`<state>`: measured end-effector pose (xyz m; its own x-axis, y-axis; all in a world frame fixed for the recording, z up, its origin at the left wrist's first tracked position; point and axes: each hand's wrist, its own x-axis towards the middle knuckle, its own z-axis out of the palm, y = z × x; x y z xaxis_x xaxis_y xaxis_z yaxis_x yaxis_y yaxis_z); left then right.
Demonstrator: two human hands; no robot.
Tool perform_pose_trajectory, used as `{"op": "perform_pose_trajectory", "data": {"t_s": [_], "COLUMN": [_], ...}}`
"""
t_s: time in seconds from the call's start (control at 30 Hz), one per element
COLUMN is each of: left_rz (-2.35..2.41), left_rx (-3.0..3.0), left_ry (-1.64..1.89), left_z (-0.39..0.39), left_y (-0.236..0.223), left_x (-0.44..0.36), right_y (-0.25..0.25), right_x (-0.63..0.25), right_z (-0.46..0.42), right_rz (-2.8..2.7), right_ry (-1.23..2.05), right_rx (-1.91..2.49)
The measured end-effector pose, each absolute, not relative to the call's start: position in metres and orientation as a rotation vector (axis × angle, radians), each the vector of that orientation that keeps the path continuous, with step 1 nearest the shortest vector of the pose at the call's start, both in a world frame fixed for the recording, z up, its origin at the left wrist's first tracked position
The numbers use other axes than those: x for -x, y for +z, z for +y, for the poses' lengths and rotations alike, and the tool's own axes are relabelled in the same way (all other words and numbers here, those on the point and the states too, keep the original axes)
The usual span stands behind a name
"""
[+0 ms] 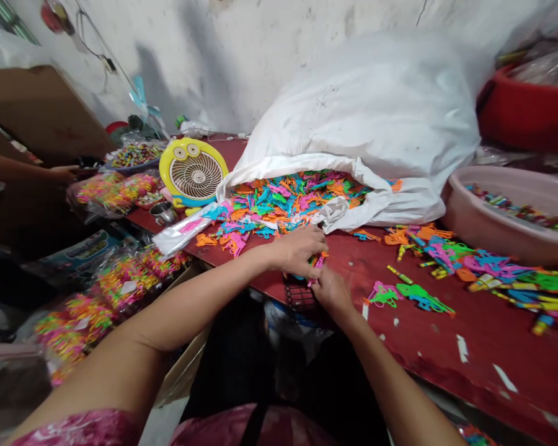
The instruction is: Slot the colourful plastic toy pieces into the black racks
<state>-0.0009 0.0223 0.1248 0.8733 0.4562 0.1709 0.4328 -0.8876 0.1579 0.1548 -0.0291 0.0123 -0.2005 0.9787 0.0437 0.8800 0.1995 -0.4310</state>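
My left hand (300, 249) is closed, its fingers curled over a few small plastic toy guns (317, 260) in pink, orange and blue. My right hand (332, 292) meets it from the right and pinches the lower end of the same pieces. Most of what lies between the fingers is hidden. Just below my hands, a black wire rack (300, 297) sits at the table's front edge. Behind them, a heap of toy guns (265, 204) spills out of the mouth of a big white sack (376, 111).
More toy guns and striped tubes (483, 266) are scattered on the red table (428, 347) at right, before a pink tub (465, 204). A yellow fan (193, 172) and a metal cup (162, 214) stand left. Bagged toys (125, 279) lie below. Another person's hand (65, 173) shows far left.
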Motion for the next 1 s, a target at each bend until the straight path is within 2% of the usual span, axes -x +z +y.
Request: {"op": "perform_pose_trajectory", "data": {"t_s": [0.1,0.2,0.37,0.6,0.77,1.0], "left_rz": [0.664,0.700,1.029,1.111,1.172,1.456], "left_rx": [-2.882,-2.781,-2.662,-2.666,-2.707,-2.752], "left_ry": [0.365,0.584,0.933,0.740,0.770,0.771], "left_z": [0.024,0.019,0.002,-0.013,-0.013,-0.036], "left_y": [0.126,0.128,0.126,0.110,0.105,0.101], "left_x": [0.003,0.010,0.029,0.041,0.034,0.011], "right_y": [0.007,0.002,0.002,0.006,0.014,0.037], "right_x": [-0.163,-0.168,-0.168,-0.163,-0.158,-0.138], "right_z": [-0.032,-0.035,-0.038,-0.033,-0.031,-0.039], "right_rz": [-2.001,-1.931,-1.962,-1.993,-2.122,-2.109], "right_ry": [0.533,0.560,0.512,0.427,0.359,0.522], "right_rx": [1.560,1.402,1.341,1.426,1.553,1.742]}}
